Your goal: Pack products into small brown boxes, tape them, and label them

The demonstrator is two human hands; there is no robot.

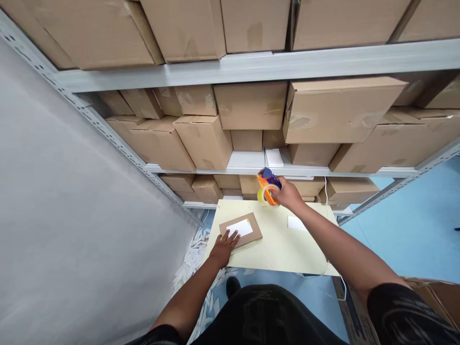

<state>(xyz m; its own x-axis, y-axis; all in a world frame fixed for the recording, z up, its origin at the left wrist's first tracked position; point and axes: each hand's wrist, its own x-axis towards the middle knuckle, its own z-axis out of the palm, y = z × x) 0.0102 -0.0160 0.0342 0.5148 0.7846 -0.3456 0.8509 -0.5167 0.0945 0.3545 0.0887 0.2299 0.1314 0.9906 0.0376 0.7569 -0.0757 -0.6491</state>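
Observation:
My right hand [288, 194] grips an orange and blue tape dispenser [266, 186] with a roll of yellowish tape on it, held over the far edge of a pale yellow table [276, 249]. My left hand [223, 247] lies with fingers spread on the near-left corner of a flat brown cardboard package [254, 224]. On top of that package is a white label [243, 228], partly covered by my left fingertips. Beneath the package, pale layers show along its near edge. A white paper [295, 223] rests on the table, partly behind my right forearm.
Metal shelving [230, 72] packed with cardboard boxes [345, 110] rises behind the table. White paper strips [194, 254] litter the floor at left, beside a grey wall [89, 201]. A white cable [326, 189] hangs at right. An open cardboard box [438, 299] stands at lower right.

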